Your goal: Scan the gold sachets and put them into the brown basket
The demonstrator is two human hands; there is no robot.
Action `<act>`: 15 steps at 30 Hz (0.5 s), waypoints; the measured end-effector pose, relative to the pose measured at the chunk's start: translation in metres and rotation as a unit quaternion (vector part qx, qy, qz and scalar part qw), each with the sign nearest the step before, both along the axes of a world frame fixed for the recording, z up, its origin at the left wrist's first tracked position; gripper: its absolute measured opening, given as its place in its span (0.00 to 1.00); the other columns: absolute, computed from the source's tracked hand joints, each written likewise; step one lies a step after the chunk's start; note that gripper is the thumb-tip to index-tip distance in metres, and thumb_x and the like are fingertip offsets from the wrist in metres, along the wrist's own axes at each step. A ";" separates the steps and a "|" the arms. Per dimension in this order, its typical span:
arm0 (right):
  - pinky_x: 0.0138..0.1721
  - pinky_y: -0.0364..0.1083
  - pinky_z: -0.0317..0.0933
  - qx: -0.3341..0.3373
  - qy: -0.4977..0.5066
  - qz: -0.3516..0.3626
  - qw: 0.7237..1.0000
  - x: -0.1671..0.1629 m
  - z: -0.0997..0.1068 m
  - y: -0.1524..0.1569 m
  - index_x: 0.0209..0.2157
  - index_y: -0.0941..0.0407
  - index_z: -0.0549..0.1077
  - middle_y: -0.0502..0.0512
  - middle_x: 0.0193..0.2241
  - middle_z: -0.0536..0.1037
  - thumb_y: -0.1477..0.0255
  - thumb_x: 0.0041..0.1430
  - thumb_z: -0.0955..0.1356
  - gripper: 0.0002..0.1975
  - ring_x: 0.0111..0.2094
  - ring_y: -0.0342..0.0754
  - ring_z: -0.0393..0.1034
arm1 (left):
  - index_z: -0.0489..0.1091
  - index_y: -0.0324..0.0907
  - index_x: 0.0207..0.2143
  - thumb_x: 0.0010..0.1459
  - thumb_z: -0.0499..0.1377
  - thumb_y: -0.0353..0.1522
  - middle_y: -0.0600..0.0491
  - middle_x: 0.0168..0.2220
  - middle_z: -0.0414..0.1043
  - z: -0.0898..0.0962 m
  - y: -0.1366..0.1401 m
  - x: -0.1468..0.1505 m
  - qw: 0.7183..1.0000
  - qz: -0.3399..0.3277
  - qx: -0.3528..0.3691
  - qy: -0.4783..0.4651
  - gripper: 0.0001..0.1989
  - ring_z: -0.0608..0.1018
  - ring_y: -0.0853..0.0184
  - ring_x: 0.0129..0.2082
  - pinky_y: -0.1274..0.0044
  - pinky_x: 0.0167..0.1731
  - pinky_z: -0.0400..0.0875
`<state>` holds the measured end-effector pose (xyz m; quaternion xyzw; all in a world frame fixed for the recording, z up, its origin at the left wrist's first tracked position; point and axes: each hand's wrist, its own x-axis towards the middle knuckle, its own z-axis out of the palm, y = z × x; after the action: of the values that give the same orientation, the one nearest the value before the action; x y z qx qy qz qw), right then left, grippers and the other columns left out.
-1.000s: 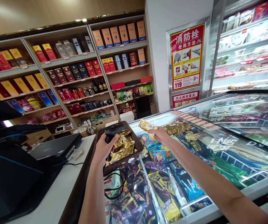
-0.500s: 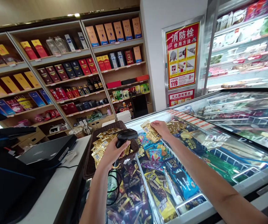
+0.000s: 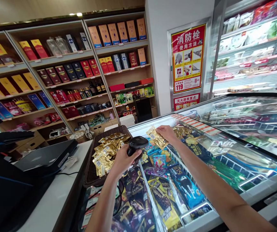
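Note:
My left hand (image 3: 124,160) grips a black barcode scanner (image 3: 138,141) by its handle, with the scanner's head pointing right. In my right hand (image 3: 167,133) is a small gold foil packet (image 3: 158,138), pinched at its upper edge above the freezer glass. Left of the scanner, a dark brown woven basket (image 3: 88,174) holds a heap of gold packets (image 3: 107,154). More gold packets (image 3: 183,131) lie on the glass just beyond my right hand. The scanner's black cable (image 3: 121,196) hangs below my left hand.
Under the glass of the chest freezer (image 3: 150,193) lie colourful ice-cream packs in wire baskets. A white counter (image 3: 56,190) with a black checkout machine (image 3: 5,180) stands at the left. Shelves of boxed goods (image 3: 78,71) line the back wall, and a lit display fridge (image 3: 252,58) is at the right.
My left hand has moved the scanner to the right, away from over the basket and nearer the packet. My right hand stays almost in place, the packet slightly turned.

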<state>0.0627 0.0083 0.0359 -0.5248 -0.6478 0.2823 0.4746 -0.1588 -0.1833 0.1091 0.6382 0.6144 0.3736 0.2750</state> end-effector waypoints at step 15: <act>0.44 0.46 0.63 0.033 -0.137 -0.160 0.977 0.049 -0.008 0.026 0.51 0.60 0.76 0.62 0.40 0.81 0.78 0.57 0.64 0.21 0.43 0.53 0.75 | 0.71 0.41 0.39 0.52 0.62 0.52 0.54 0.28 0.68 0.001 -0.001 -0.004 1.000 -0.006 0.018 0.024 0.25 0.74 0.67 0.22 0.76 0.21 0.66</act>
<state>0.1115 0.0344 0.0281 -0.6392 -0.6233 0.1070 0.4376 -0.1624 -0.1841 0.1103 0.6555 0.6100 0.3676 0.2512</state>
